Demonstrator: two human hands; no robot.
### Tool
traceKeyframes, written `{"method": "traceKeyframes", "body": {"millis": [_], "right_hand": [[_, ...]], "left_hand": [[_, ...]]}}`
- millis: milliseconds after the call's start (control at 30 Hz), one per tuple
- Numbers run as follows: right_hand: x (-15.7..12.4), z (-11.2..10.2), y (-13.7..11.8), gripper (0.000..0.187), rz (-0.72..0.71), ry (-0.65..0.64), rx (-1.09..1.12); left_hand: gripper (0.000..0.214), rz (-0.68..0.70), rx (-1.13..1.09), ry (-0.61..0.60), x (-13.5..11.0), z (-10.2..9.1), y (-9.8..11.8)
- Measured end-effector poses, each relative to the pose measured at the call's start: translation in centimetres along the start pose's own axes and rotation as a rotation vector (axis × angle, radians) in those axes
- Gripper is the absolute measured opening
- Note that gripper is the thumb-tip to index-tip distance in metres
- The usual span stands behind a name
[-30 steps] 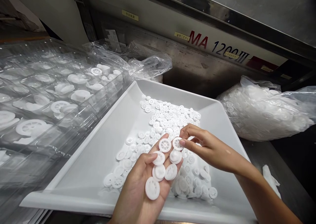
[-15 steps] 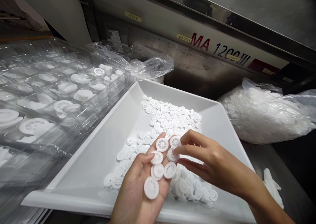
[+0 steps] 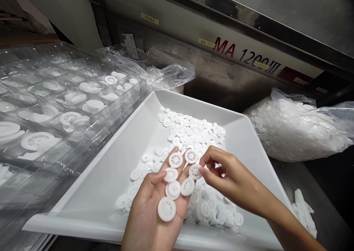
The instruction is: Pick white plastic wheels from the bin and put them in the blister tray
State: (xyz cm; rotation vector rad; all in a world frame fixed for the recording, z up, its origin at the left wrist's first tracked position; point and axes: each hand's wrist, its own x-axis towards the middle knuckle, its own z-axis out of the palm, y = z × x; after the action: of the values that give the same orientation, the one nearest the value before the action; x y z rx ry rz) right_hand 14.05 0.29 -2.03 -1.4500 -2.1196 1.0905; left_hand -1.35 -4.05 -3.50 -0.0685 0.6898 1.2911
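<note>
White tray (image 3: 91, 192), white plastic gear (image 3: 195, 172) pinched between right-hand fingers (image 3: 206, 172)

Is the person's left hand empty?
No, the left hand holds several white plastic gears on its open palm.

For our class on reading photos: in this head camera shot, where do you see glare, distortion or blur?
In the head view, glare streaks the clear plastic tray and the plastic bag; in the head view, the wide lens slants the machine panel; in the head view, white wheels on the left hand stay sharp, like the right hand.
</note>
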Motion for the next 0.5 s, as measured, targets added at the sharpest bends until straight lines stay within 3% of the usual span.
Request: {"method": "traceKeyframes", "body": {"millis": [233,500], "right_hand": [[0.27,0.62,0.19,0.008,0.100,-0.071,0.083],[0.39,0.18,0.38,0.018,0.107,-0.095,0.161]], "left_hand": [[0.052,-0.058,0.017,0.003,0.17,-0.13,0.17],[0.053,-0.043,0.039,-0.008,0.03,-0.92,0.28]]}}
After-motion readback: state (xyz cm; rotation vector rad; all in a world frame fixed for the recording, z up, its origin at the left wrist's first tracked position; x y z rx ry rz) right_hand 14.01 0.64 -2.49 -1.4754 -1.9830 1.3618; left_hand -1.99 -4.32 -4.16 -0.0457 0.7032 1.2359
